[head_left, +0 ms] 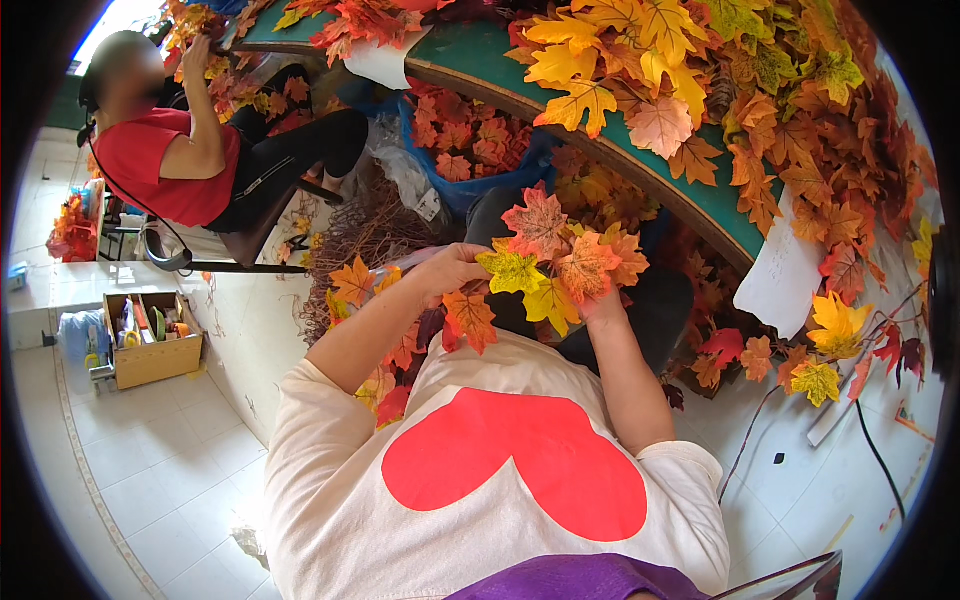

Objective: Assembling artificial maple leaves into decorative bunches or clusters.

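My left hand (pixel 455 272) is closed in a pinch at the edge of a yellow-green artificial maple leaf (pixel 510 271). That leaf belongs to a small bunch of artificial maple leaves (pixel 584 266) in orange, red and yellow, held up over my lap. My right hand (pixel 602 306) is closed round the lower right of the bunch, its fingers mostly hidden behind the leaves. An orange leaf (pixel 469 318) hangs just below my left hand. More orange leaves (pixel 354 282) lie beyond my left forearm.
A green-topped table (pixel 480 62) curves across the far side, heaped with maple leaves (pixel 660 60). Below it stands a blue bag (pixel 462 195) of red leaves, near brown twigs (pixel 375 225). A person in red (pixel 180 165) sits far left. A wooden box (pixel 155 345) of tools rests on the left.
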The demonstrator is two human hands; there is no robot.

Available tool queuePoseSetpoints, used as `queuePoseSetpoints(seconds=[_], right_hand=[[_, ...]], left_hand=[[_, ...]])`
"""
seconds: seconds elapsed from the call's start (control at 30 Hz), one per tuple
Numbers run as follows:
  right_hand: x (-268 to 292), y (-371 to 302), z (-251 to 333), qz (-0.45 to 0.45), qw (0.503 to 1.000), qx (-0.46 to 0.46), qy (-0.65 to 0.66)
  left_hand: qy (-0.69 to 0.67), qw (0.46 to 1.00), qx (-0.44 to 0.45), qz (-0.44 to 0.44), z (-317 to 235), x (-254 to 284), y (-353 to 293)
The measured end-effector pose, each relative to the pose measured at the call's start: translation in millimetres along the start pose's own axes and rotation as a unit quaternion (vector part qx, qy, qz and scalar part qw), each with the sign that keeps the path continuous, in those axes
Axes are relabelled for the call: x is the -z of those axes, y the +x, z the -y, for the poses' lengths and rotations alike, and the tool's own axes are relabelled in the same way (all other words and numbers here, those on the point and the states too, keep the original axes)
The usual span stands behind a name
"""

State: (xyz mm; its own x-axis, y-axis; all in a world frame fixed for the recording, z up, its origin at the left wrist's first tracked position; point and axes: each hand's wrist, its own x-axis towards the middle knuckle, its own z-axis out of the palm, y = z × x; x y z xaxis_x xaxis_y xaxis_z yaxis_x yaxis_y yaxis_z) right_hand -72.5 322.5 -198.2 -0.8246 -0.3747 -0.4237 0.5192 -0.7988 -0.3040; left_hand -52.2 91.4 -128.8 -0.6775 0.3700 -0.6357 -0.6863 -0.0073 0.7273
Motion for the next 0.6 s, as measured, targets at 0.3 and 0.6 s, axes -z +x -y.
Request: queuePoseSetpoints(seconds=[0.3, 0.6], right_hand=[[6.0, 7.4, -2.1, 0.020, 0.996, -0.083, -0.013], [-33.9, -5.7, 6.1, 0.030, 0.988, -0.122, -0.093]], left_hand=[[-0.009, 0.992, -0.078, 0.104, -4.2, -8.2, 2.6], [-0.165, 0.973, 0.004, 0.160, -14.4, -36.4, 9.5]])
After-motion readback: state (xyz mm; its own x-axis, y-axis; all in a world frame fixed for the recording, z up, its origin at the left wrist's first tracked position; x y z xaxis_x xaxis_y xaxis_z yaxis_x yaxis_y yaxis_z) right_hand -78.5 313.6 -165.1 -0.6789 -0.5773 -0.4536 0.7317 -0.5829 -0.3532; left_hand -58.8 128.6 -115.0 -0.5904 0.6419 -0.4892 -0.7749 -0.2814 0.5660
